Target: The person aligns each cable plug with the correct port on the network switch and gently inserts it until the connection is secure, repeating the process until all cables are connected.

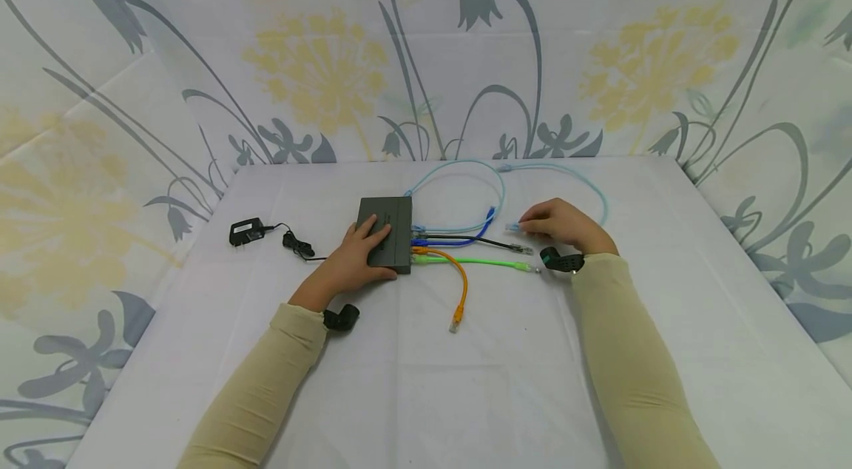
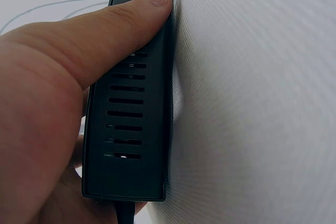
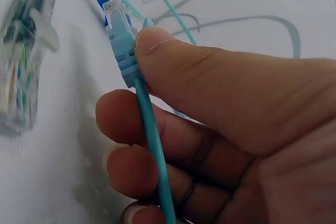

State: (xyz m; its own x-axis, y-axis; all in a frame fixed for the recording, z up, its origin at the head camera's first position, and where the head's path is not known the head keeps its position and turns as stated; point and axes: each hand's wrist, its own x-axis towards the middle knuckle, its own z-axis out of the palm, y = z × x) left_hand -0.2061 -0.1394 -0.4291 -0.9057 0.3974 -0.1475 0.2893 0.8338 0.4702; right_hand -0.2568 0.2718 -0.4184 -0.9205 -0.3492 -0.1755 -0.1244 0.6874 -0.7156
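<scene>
A dark grey network switch point(image 1: 398, 214) lies on the white-covered table. Spread across its top are the fingers of my left hand point(image 1: 356, 254), while the thumb point(image 2: 126, 19) presses its slotted side point(image 2: 126, 124). My right hand point(image 1: 562, 225) pinches the plug point(image 3: 123, 45) of a light blue network cable between thumb and fingers; the cable point(image 3: 152, 140) runs down past the curled fingers. This plug is apart from the switch. Several cables come out of the switch's right side: light blue, blue, black point(image 1: 492, 241), green point(image 1: 472, 260) and orange point(image 1: 464, 284).
A black power adapter point(image 1: 246, 231) lies left of the switch, its bundled cord point(image 1: 297, 244) leading towards it. Light blue cable loops point(image 1: 502, 191) spread behind the other cables. Floral cloth point(image 1: 426, 84) hangs at the table's back and sides.
</scene>
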